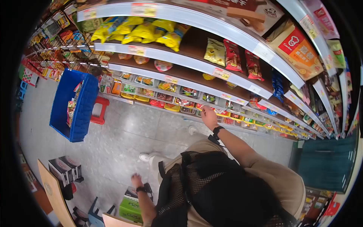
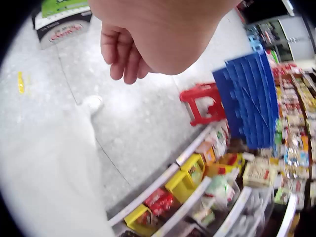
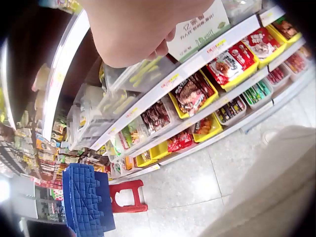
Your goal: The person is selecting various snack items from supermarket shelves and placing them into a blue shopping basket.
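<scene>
My left hand (image 1: 136,180) hangs low over the grey floor, beside a green and black carton (image 1: 131,206). In the left wrist view its fingers (image 2: 121,54) are loosely bent and nothing shows in them. My right hand (image 1: 208,117) is in front of the lower snack shelves, fingers partly bent. In the right wrist view it overlaps a white sign with green lettering (image 3: 200,29) and a clear bin (image 3: 148,71); most of its fingers are hidden behind the palm. Below it, yellow bins hold red packets (image 3: 232,64) and dark brown packets (image 3: 192,94).
A blue plastic crate (image 1: 90,109) with some packets in it stands by a red stool (image 1: 100,109) at the left. Yellow snack bags (image 1: 145,32) lie on an upper shelf. Boxes (image 1: 66,168) and a wooden board (image 1: 53,193) stand at the lower left.
</scene>
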A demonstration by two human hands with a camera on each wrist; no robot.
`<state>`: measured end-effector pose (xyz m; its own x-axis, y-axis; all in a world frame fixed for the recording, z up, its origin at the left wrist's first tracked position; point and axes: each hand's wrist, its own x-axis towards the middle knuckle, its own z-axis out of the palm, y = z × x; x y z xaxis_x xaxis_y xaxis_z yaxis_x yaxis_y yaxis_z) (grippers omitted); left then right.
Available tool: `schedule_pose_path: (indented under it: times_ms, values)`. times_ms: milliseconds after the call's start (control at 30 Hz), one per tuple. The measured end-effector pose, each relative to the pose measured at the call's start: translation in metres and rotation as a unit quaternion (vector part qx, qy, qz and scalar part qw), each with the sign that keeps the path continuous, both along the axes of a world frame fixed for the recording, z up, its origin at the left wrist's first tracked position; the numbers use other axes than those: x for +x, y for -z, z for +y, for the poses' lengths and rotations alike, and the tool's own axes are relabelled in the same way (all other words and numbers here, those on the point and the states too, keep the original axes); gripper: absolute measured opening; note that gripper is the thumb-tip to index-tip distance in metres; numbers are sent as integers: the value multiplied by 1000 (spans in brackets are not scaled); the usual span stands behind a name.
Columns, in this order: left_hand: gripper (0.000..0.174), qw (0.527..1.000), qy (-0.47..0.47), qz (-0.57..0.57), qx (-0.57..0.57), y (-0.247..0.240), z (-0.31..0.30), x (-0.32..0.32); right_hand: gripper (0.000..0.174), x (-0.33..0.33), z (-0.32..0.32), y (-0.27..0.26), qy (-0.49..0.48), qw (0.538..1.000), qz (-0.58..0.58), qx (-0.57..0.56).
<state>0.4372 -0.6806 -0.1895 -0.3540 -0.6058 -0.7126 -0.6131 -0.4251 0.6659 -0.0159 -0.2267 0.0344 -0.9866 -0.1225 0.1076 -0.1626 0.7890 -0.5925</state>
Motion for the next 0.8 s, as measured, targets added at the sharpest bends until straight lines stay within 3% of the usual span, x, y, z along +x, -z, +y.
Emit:
schedule_pose_path:
  times_ms: [33,67,133,167,267,333,400,500,533,633,700,800]
  values:
    - [24,994,-79,67,-19,-9,28,-51,12,-15,21,4,-5,1000,28,-14]
    - [23,996,-53,31,-72,-21,56,-109,13,-29,44,8,-8,998,53,-27]
    - [20,979,93,113,-143,-76,132,-211,13,-47,86,11,-23,995,95,-33]
    - [19,976,131,151,-92,-95,168,-261,14,-49,102,18,-17,998,61,-17]
    - [22,919,286,212,-171,-187,294,-397,19,-79,117,28,10,998,-53,-19]
    - [20,840,353,314,-268,-215,363,-451,19,-86,122,44,-10,990,-136,-41]
    - [16,798,412,328,-294,-233,408,-488,25,-94,127,79,-33,979,-174,-98]
    - [21,788,421,239,-380,-255,424,-511,28,-90,123,51,-113,977,-92,-157]
    - [25,771,420,233,-418,-255,417,-512,27,-81,121,-4,-106,960,-206,-159]
    - [26,697,402,106,-584,-203,384,-518,21,-75,138,-9,-157,962,-174,-137]
    - [24,629,418,92,-649,-186,360,-519,24,-75,143,-13,-169,961,-188,-116]
    - [25,560,491,68,-664,-181,339,-528,26,-76,136,-11,-213,960,-153,-98]
